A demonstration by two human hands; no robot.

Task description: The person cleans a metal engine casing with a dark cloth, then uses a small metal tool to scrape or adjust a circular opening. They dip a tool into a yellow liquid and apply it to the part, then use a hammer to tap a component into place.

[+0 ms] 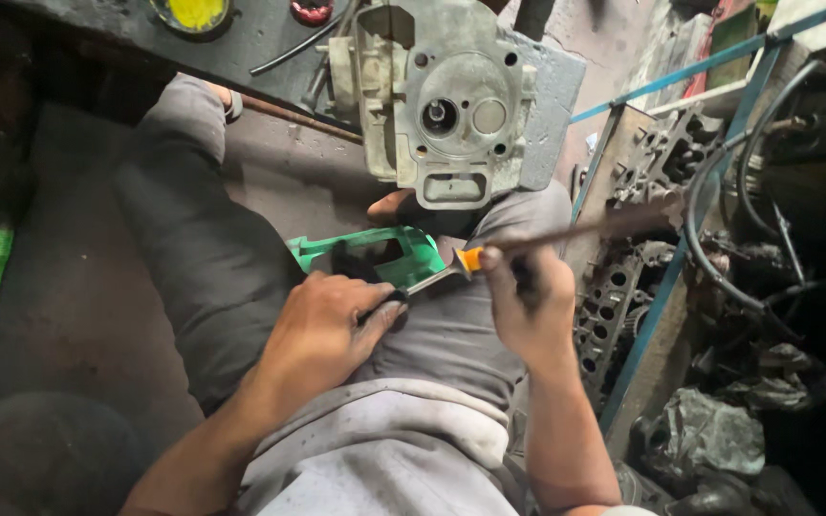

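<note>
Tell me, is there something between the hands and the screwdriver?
No. The right hand grips the screwdriver by its orange handle, and the left hand touches its metal shaft. Nothing visible lies between. The green part sits just behind.

Items I log, clock directions read from the view's centre:

1. Screwdriver (446,272): orange collar, bare metal shaft, dark handle. It lies nearly level across the lap at about 5 o'clock, close in, its handle end gripped in my right hand (528,311) and its shaft end under the fingers of my left hand (322,334).

2. Green plastic part (375,253): a flat frame with a dark opening, lying on the thigh at about 8 o'clock, touching the shaft end.

3. Grey metal engine casting (451,105): upright at 12 o'clock, round ports facing me.
</note>
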